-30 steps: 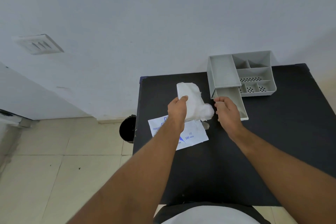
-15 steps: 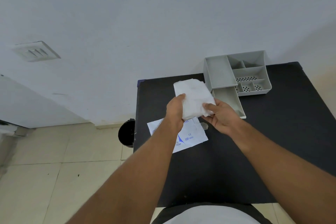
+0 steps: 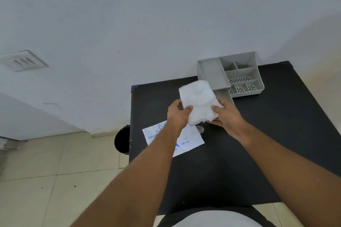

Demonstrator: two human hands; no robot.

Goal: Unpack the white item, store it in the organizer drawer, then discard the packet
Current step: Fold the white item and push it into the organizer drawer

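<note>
White item [image 3: 198, 101] partly hides organizer drawer [image 3: 224, 94], packet [image 3: 191, 139] flat on table [image 3: 276, 134]

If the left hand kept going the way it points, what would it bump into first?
Beyond the white item it holds, the left hand would probably meet the pulled-out drawer of the grey organizer first, though its height above the table is hard to judge.

A black surface [image 3: 276, 134] stands against a pale wall [image 3: 129, 24] bearing a vent [image 3: 23, 61]; beige floor tiles [image 3: 46, 180] lie below.
</note>
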